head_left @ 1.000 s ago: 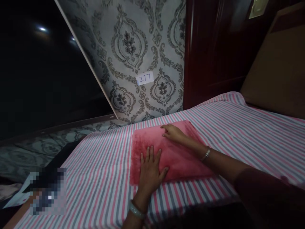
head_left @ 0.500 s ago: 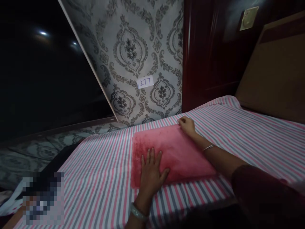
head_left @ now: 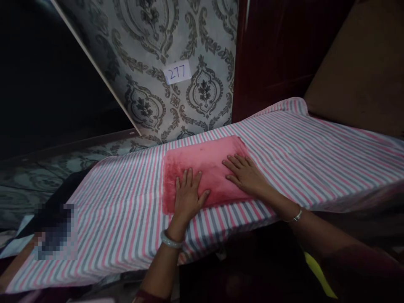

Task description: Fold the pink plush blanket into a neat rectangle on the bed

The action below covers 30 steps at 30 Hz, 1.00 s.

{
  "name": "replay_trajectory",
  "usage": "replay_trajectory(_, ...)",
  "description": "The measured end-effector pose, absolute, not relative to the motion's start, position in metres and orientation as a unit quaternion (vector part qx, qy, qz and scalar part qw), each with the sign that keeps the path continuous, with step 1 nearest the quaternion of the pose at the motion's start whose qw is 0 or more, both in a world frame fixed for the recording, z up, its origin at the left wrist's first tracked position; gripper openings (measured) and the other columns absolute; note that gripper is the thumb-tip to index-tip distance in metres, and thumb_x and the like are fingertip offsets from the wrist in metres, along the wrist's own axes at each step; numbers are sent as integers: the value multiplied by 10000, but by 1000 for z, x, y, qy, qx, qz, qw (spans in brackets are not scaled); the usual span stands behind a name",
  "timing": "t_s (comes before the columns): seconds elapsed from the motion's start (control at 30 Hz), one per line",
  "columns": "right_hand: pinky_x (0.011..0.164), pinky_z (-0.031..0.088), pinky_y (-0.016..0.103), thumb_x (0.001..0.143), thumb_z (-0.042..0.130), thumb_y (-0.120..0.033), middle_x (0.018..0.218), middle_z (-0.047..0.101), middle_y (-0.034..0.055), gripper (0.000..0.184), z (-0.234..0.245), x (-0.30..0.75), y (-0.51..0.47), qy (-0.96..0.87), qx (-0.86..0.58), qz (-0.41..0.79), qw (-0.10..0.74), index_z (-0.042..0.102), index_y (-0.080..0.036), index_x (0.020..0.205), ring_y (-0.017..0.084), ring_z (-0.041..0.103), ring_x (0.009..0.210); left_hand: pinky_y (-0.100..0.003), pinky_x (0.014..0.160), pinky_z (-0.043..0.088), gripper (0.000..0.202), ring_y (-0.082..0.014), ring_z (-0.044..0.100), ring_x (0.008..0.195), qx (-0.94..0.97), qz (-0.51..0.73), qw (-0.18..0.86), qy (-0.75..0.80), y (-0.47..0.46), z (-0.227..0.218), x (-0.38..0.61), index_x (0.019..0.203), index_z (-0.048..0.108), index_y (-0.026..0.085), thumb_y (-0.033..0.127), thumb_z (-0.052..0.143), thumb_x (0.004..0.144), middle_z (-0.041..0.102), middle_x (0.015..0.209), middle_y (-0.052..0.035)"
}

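Observation:
A rectangle of pink plush cloth [head_left: 208,158] lies flat, its pile lighter in the middle and darker red at the left and along parts of the right. On its lower left part rests my left hand [head_left: 188,195], palm down with fingers spread. My right hand [head_left: 248,174] lies flat on the right side of the pink cloth, fingers apart and pointing up and left. Neither hand grips anything. Under the cloth is a striped sheet [head_left: 132,210] in pink, grey and white.
Behind the sheet stands a patterned wall with a paper label [head_left: 177,72] reading 277. A large dark screen [head_left: 57,80] is at the left, a dark red wooden panel [head_left: 271,59] and a brown board [head_left: 362,71] at the right. A blurred-out patch covers something at lower left.
My right hand has come down from the cloth's top right corner, opened, and now lies flat on its right side. The left hand stays on the cloth. The view has tilted downward.

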State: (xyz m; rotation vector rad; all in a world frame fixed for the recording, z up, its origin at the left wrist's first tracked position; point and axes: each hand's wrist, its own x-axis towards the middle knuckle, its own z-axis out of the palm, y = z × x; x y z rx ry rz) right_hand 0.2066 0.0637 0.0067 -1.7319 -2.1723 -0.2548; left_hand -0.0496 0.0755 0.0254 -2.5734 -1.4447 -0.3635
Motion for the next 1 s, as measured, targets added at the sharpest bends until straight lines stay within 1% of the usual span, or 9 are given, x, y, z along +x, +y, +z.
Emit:
replay_trajectory(0.23,1117,300,571,998,366,-454,1510,468,101,494,8,226,61,-756,-619,-64,203,528,-232,1410,331,370,1410,-659,1142,197,624,-352,300,1449,-825,-133,120,-535,65,21,-80,1481,409,171,515,431,961,367,1544,-192)
replay_trajectory(0.3,1101,329,584,1002,355,-455,1507,471,105,484,1,237,51,-748,-618,-60,235,538,-244,1398,329,363,1415,-658,1125,239,599,-352,295,1451,-823,-147,116,-537,60,16,-99,1476,411,161,482,420,970,368,1544,-193)
replay_trajectory(0.43,1153,303,543,1008,364,-446,1579,357,96,534,-13,253,20,-774,-554,-47,301,362,-266,1511,285,330,1442,-582,1119,321,676,-333,212,1484,-863,-178,88,-464,51,3,-136,1517,315,156,484,483,949,286,1587,-186)
replay_trajectory(0.5,1156,310,538,975,448,-481,1621,259,85,639,-17,257,4,-782,-537,-42,313,252,-287,1552,300,305,1452,-561,1131,322,738,-331,187,1491,-876,-192,84,-434,50,0,-148,1533,268,173,481,546,922,267,1595,-182)
replay_trajectory(0.57,1139,342,543,932,532,-482,1638,205,81,739,-19,258,-7,-785,-535,-42,310,197,-305,1565,327,300,1449,-552,1138,326,730,-326,199,1488,-884,-197,80,-417,50,0,-155,1541,236,203,400,568,921,276,1593,-172)
replay_trajectory(0.67,1104,400,532,917,555,-345,1631,220,81,759,-21,257,-14,-782,-544,-43,300,168,-321,1569,333,354,1418,-537,1139,351,720,-310,219,1484,-893,-186,75,-403,53,2,-158,1551,185,226,170,507,909,275,1592,-163)
replay_trajectory(0.77,1072,450,498,890,513,-180,1630,217,83,806,-26,255,-11,-776,-556,-44,295,115,-334,1574,312,395,1399,-516,1132,382,782,-300,227,1483,-894,-165,81,-409,55,4,-157,1538,198,208,-11,416,819,282,1579,-174)
replay_trajectory(0.87,1070,459,481,831,480,-75,1635,196,76,886,-31,252,-7,-771,-559,-51,300,80,-345,1574,301,388,1409,-506,1106,421,774,-309,307,1449,-888,-172,107,-412,55,6,-154,1483,297,178,-60,391,752,354,1519,-187)
replay_trajectory(1.0,1060,469,483,766,472,-27,1618,234,88,941,-32,250,-6,-770,-560,-57,302,97,-335,1572,309,393,1405,-516,1033,481,581,-339,485,1293,-873,-216,168,-404,52,8,-152,1343,454,120,-7,451,776,511,1318,-207)
